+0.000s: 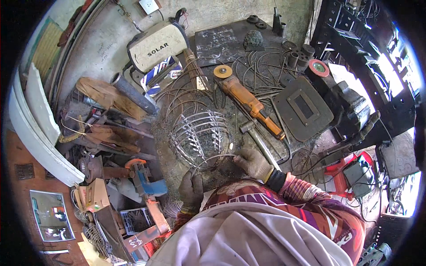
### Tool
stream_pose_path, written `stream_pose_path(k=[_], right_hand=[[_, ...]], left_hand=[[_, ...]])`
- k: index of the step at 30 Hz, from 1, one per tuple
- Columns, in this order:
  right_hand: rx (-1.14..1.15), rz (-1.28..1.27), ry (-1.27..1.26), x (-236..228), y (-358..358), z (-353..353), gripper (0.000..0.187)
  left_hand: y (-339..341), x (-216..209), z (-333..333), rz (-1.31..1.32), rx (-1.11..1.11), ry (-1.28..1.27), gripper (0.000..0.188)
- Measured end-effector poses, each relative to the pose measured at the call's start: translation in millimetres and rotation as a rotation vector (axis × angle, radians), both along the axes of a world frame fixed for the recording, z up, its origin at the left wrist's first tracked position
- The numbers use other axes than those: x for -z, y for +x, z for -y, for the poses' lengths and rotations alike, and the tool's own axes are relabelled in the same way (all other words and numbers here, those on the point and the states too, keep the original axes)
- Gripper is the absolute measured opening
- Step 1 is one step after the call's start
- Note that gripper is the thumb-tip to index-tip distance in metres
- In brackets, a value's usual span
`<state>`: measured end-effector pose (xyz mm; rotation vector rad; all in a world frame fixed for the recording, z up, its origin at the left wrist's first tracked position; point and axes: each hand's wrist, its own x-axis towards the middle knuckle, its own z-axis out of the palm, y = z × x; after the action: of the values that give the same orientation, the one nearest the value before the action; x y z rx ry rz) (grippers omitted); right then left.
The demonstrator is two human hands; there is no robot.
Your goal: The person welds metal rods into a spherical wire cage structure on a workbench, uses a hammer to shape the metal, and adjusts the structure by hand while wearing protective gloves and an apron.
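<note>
Between my two gloved hands runs a thin bent metal rod [213,157], curved like an arc. One end of it is in my left hand [191,189], which is closed at the near edge of the bench. My right hand [252,162] pinches the other end with thumb and fingers. Just beyond lies a round cage of curved metal rods [198,124] with twisted bright strips across it. A hammer [258,142] rests to the right, its handle reaching close to my right hand. Farther back is an orange angle grinder [250,103] with a yellowish disc.
A dark welding mask [303,108] lies right of the grinder. Loose cables and wire coils cover the bench's back. A cream welding machine [158,46] stands at the back left, near a bundle of rods [195,71]. A blue vise [148,179] sits at the left.
</note>
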<state>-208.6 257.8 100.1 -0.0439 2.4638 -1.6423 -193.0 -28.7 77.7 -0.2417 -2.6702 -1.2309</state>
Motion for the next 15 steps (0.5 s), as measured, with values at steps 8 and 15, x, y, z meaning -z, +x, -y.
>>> stream_pose_path(k=[8,15], right_hand=[[-0.008,-0.013,-0.072,-1,0,-1,0.033],[0.019,-0.048,-0.137,8,2,-1,0.033]], left_hand=[[1,-1,1,0.065,-0.026,-0.027,0.039],[2,19,10,0.049,-0.026,-0.04,0.042]])
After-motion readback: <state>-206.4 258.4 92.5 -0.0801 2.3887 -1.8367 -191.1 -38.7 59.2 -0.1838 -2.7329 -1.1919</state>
